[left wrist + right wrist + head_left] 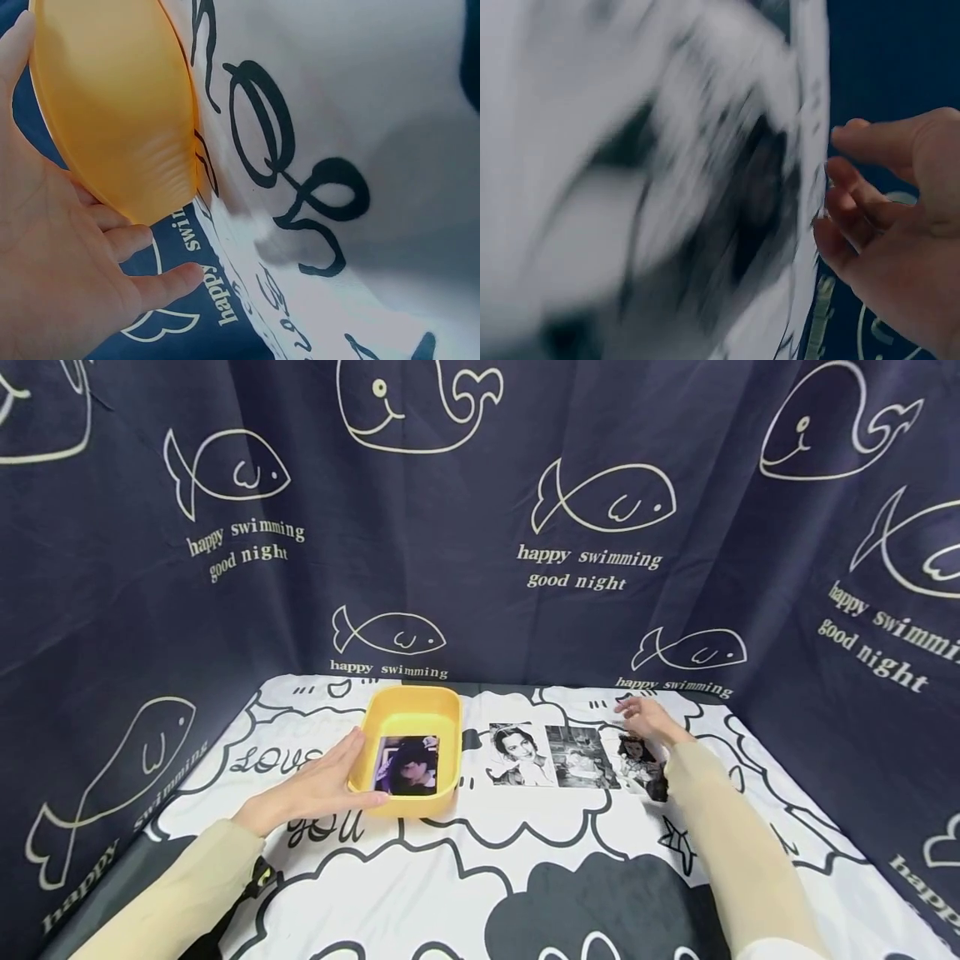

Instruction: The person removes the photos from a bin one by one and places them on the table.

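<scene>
A yellow plastic box (pixel 413 699) stands on the cloth, with a dark purple-toned photo card (pixel 409 767) lying in it. At its near left corner my left hand (pixel 318 781) rests against it, fingers along the left wall and thumb on the front rim. To the right, black-and-white photo cards lie in a row: a portrait card (pixel 519 755), a middle card (pixel 582 758) and a right-hand card (pixel 637 758). Over the far edge of that last card hovers my right hand (pixel 651 722), its fingers loosely bent with nothing between them. My wrist and sleeve partly cover that card.
A white tablecloth (pixel 442 893) with black line drawings and lettering covers the table. Dark blue curtain (pixel 465 510) printed with fish and whales hangs close behind the box and cards and along both sides.
</scene>
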A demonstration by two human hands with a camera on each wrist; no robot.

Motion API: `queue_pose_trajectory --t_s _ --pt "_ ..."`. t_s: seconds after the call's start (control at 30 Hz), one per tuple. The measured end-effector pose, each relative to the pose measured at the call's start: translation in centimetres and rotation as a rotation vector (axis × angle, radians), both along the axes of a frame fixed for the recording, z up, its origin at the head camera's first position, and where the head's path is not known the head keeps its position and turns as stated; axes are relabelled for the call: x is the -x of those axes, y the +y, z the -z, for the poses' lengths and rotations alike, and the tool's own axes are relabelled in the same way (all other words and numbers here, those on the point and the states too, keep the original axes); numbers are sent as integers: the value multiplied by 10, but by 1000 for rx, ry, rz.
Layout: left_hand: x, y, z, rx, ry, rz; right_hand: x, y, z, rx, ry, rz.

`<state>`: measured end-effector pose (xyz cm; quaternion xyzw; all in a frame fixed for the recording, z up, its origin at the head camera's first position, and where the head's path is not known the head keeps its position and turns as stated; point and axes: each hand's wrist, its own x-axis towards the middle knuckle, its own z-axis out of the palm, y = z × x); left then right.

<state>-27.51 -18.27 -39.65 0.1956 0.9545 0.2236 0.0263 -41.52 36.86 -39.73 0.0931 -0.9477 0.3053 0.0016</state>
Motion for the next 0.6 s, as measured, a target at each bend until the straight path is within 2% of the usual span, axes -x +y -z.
queue_pose_trajectory --t_s 0.13,0.27,0.4,0.6 --pt "-1 0 -1 8 -10 -7 12 -32 -12 236 -62 -59" --pt "0 2 0 7 -17 -4 24 -65 -21 396 -78 -118" --pt "0 2 0 12 -24 -5 33 -98 -29 480 -92 -182" --pt "0 0 -1 27 -24 -9 40 -156 -44 508 -101 -263"
